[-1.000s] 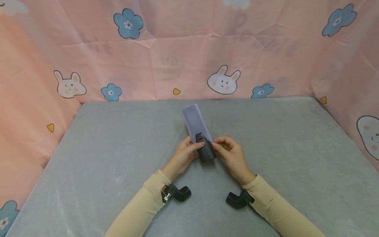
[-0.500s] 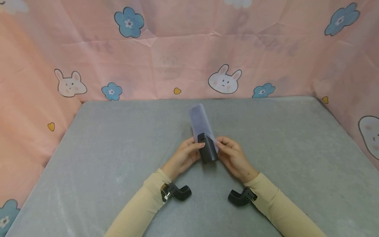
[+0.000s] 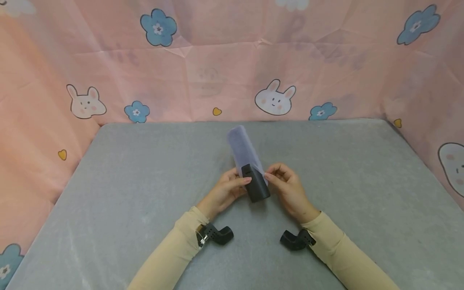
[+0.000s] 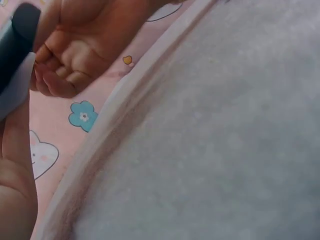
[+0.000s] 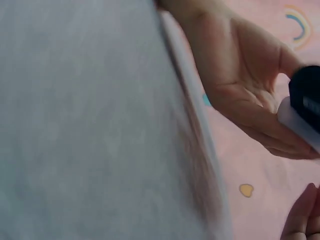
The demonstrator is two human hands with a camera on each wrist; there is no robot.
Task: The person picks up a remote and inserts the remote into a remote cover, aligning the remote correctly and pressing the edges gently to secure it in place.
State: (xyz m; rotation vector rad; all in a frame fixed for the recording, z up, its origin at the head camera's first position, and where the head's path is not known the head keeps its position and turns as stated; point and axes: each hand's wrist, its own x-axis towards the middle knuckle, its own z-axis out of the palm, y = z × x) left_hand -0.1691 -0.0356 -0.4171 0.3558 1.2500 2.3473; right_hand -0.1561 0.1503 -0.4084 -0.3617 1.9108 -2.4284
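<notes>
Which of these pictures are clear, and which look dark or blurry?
Head view: evenly lit and fairly sharp, with a soft shadow on the grey tabletop just below the black object; left wrist view: dimmer, the tabletop's texture soft; right wrist view: also dim, its tabletop smeared, the black object cut off by the frame and lacking fine detail.

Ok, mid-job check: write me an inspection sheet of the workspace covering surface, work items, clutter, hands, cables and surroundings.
Surface: grey tabletop, faintly mottled.
Work items: black object lying over the near part of a lilac strip; the strip runs past its far end.
Clutter: nothing seen.
Hands: left hand holds both items, thumb on the black object; right hand pinches the strip's right edge.
Cables: nothing seen.
Surroundings: pink backdrop printed with rabbits, blue flowers and yellow hearts, with creases showing.
</notes>
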